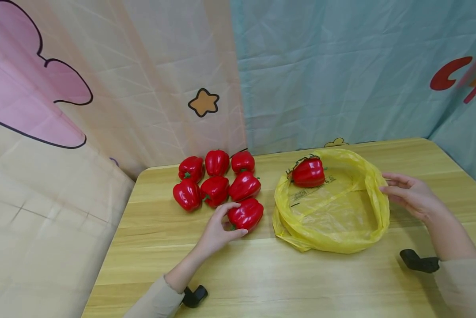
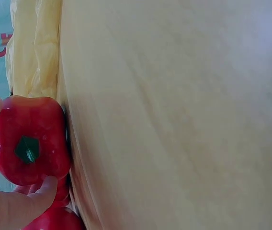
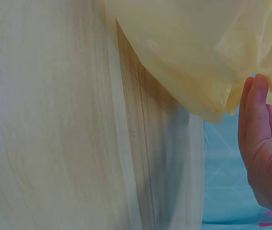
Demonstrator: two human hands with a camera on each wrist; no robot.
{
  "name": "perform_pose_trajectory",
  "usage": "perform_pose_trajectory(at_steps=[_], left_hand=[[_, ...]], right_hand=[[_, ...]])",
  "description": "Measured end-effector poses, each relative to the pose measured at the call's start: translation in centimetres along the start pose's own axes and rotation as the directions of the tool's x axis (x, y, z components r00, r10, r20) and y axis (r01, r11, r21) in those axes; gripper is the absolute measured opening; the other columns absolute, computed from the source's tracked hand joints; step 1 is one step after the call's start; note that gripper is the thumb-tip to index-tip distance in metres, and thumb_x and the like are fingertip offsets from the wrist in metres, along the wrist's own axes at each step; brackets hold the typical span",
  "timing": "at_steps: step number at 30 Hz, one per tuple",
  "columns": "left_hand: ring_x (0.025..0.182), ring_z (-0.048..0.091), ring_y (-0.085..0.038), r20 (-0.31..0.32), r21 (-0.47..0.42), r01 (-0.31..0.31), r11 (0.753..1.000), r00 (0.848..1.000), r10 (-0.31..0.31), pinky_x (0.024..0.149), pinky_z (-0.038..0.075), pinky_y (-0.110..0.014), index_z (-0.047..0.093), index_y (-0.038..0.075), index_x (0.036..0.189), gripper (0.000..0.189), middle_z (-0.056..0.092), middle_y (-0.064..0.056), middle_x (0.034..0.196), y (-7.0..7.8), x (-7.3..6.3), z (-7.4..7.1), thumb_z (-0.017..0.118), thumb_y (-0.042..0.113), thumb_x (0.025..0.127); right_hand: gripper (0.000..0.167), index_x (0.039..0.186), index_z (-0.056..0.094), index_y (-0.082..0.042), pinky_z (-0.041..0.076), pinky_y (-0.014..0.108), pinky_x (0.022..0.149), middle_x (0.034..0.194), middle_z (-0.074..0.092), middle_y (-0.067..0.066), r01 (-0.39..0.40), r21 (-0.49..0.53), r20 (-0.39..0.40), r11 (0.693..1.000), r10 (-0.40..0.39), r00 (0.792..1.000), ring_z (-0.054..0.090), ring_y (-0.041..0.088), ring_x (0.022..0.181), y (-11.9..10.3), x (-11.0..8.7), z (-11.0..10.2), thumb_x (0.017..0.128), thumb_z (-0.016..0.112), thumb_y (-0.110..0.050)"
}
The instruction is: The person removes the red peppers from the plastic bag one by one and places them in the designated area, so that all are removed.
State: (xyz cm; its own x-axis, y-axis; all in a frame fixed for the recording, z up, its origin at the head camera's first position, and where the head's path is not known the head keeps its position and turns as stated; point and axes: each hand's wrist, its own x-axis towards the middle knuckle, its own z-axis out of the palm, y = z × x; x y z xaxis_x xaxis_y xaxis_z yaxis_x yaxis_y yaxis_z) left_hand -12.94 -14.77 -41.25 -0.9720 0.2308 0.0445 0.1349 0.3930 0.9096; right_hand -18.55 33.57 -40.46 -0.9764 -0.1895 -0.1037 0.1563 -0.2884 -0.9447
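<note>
In the head view my left hand (image 1: 216,232) grips a glossy red bell pepper (image 1: 247,213), thumb on the near side and fingers on the far side. The left wrist view shows the green stem end of this bell pepper (image 2: 18,136) between the fingers. My right hand (image 1: 417,198) pinches the right rim of a yellow plastic bag (image 1: 329,245), which stands wide open on the table. Inside the bag, at its back left, lies another red bell pepper (image 1: 309,172). From the right wrist view, the bag's edge (image 3: 208,103) meets my right fingertips (image 3: 258,91).
Several red bell peppers (image 1: 215,191) sit close together in rows at the table's back left. Behind the wooden table (image 1: 285,282) hangs a printed curtain (image 1: 321,75). A black wrist mount (image 1: 418,261) juts out below each forearm.
</note>
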Motion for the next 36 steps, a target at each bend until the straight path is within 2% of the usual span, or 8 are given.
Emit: perform_pose_trajectory(at_steps=[9,13,17,25,32,36], left_hand=[[0.121,0.041,-0.027,-0.008,0.003,0.005,1.000,1.000,-0.005,0.093,0.044,-0.048,0.053,0.018,0.124,0.057,0.044,-0.003,0.130,0.3,0.1,-0.4,0.079,0.013,0.074],[0.123,0.039,-0.029,-0.019,0.012,0.000,1.000,1.000,0.001,0.095,0.040,-0.052,0.053,0.019,0.125,0.057,0.043,-0.001,0.131,0.9,0.3,-0.6,0.079,0.016,0.074],[0.122,0.041,-0.028,-0.036,0.034,-0.015,0.999,0.999,0.017,0.094,0.042,-0.049,0.053,0.019,0.124,0.057,0.045,0.001,0.130,1.8,0.8,-0.7,0.079,0.015,0.074],[0.117,0.047,-0.026,-0.010,0.078,-0.084,0.993,0.996,0.085,0.092,0.045,-0.042,0.052,0.019,0.125,0.057,0.050,0.000,0.125,4.4,2.4,-0.1,0.079,0.017,0.074],[0.119,0.047,-0.029,0.035,0.070,-0.165,0.984,0.986,0.163,0.094,0.044,-0.045,0.051,0.014,0.126,0.057,0.051,-0.004,0.127,6.8,4.4,0.9,0.077,0.015,0.076],[0.120,0.045,-0.025,0.054,0.098,-0.191,0.977,0.981,0.186,0.095,0.044,-0.043,0.051,0.012,0.127,0.057,0.051,-0.003,0.128,7.9,5.6,1.6,0.077,0.015,0.076]], right_hand=[[0.039,0.099,0.071,-0.019,0.053,0.022,0.068,0.087,0.064,0.001,0.010,-0.003,0.009,1.000,-0.010,1.000,0.064,0.012,0.078,0.0,0.0,0.1,0.087,0.054,0.013],[0.039,0.100,0.070,-0.020,0.053,0.022,0.068,0.088,0.064,0.001,0.009,-0.004,0.011,1.000,-0.009,1.000,0.064,0.011,0.078,0.0,-0.1,0.0,0.087,0.054,0.013],[0.039,0.100,0.070,-0.020,0.053,0.022,0.068,0.088,0.064,0.001,0.009,-0.002,0.014,1.000,-0.009,1.000,0.064,0.012,0.078,0.0,-0.1,0.0,0.087,0.053,0.013],[0.039,0.100,0.070,-0.019,0.053,0.022,0.068,0.088,0.064,0.002,0.004,-0.004,0.012,1.000,-0.004,1.000,0.064,0.012,0.079,0.0,0.0,0.1,0.088,0.052,0.013],[0.039,0.099,0.070,-0.019,0.053,0.022,0.068,0.088,0.064,0.002,-0.003,-0.002,0.004,1.000,0.003,1.000,0.064,0.012,0.079,-0.2,0.0,0.1,0.088,0.052,0.014],[0.038,0.099,0.070,-0.019,0.053,0.022,0.068,0.088,0.064,0.001,0.000,-0.001,-0.002,1.000,0.000,1.000,0.064,0.012,0.078,-0.2,0.0,0.2,0.087,0.053,0.013]])
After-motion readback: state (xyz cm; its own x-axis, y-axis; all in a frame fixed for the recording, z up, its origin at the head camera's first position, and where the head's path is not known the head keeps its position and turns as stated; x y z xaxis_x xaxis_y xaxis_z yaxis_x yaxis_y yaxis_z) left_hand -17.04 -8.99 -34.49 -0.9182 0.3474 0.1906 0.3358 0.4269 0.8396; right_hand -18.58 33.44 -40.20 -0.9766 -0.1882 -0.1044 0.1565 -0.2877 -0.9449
